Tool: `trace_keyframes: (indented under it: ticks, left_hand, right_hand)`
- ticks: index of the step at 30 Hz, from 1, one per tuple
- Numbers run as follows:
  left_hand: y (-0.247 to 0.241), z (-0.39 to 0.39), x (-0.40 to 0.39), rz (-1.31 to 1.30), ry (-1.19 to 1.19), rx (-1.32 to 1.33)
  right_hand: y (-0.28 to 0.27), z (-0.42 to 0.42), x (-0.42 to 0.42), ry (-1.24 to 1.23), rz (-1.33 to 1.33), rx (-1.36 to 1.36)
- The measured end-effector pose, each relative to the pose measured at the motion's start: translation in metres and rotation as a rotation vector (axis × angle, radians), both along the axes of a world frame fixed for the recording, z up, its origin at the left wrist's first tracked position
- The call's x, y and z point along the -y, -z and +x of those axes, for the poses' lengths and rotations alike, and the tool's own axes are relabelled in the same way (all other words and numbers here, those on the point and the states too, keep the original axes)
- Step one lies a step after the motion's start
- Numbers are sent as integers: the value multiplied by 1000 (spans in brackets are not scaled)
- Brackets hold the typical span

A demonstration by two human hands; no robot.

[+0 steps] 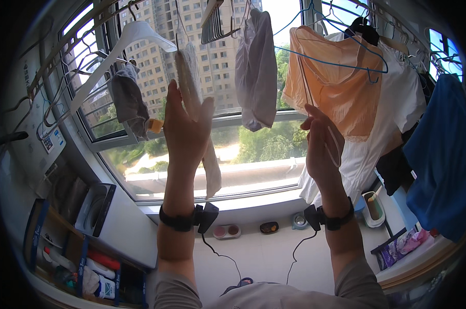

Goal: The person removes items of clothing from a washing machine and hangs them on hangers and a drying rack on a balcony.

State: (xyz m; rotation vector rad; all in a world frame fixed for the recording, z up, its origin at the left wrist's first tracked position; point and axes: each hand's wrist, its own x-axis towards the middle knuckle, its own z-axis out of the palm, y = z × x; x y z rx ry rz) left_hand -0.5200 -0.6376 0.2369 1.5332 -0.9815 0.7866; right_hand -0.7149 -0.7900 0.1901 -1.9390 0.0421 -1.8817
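My left hand (pixel 188 127) is raised against a narrow, pale cloth (pixel 213 170) that hangs in front of the window; thumb and fingers stand apart around its upper part, and how firmly it is held cannot be told. My right hand (pixel 324 139) pinches a thin cord or strap (pixel 306 83), with a loop of it hanging over the fingers. Behind and above that hand, an orange garment (pixel 341 89) hangs with a blue wire hanger (pixel 333 63) in front of it. Between the hands hangs a light grey-purple cloth (pixel 256 73).
Left are a white hanger (pixel 140 33), a dark grey cloth (pixel 128 98) and a top-loading washing machine (pixel 121 228). A blue garment (pixel 440 154) hangs at the right. Pet bowls (pixel 227 231) stand on the floor below the window sill. Dark cables run from both wrist straps.
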Motion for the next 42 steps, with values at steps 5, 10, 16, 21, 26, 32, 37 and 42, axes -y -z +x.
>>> trace_keyframes:
  ticks: [5,10,16,21,26,32,37,42]
  left_hand:
    - [68,-13,-4,11,44,-81]
    - [76,-23,-3,78,76,-90]
    - [78,-10,-26,-61,-27,60]
    - [77,42,-70,-197,-259,189]
    - [123,82,-124,-70,-186,28]
    - [234,158,-219,168,-210,-289]
    - [297,197,-338,355,-346,-637]
    - [328,224,-438,366,-476,-954]
  right_hand:
    - [86,-23,-11,-169,514,-168]
    - [129,-38,-16,-170,377,-295]
    - [135,-47,-51,-439,529,-471]
    - [150,-57,-80,-512,520,-667]
    - [187,-28,-111,-419,449,-617]
    - [242,57,-158,-407,564,-878]
    - [265,164,-214,-564,586,-942]
    - [267,274,-276,-859,706,-1084]
